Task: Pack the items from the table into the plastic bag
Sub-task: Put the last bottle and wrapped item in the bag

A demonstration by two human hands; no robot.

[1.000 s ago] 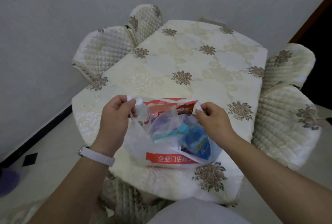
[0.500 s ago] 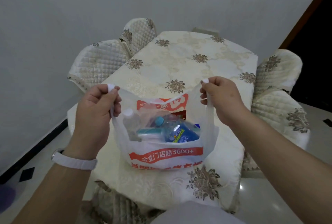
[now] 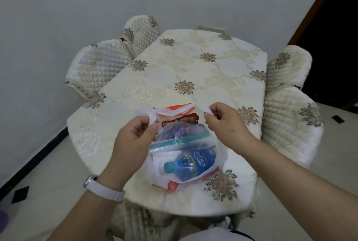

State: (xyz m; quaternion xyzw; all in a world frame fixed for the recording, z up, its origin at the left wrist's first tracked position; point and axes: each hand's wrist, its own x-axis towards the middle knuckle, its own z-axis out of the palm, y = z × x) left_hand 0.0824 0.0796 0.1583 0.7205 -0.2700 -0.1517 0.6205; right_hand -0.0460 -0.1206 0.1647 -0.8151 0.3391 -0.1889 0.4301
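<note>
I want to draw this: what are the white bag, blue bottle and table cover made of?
The white bag looks like thin, soft plastic film, since it crumples and is partly see-through. The blue bottle seems to be clear, shiny plastic, glinting with light. The table cover is probably woven cloth, slightly sheeny, with stitched-looking flowers.

There's a white band point(image 3: 104, 189) on the left wrist, smooth strap, looks like a watch or fitness tracker, with a rounded silvery case edge peeking out on the outer side. Both forearms are bare right up to the frame edge, and the left hand point(image 3: 133, 140) and right hand point(image 3: 226, 122) are bare too. Down at the very bottom there's a bit of light greyish-white clothing point(image 3: 209, 236) with a thin dark edge on its right.
</note>
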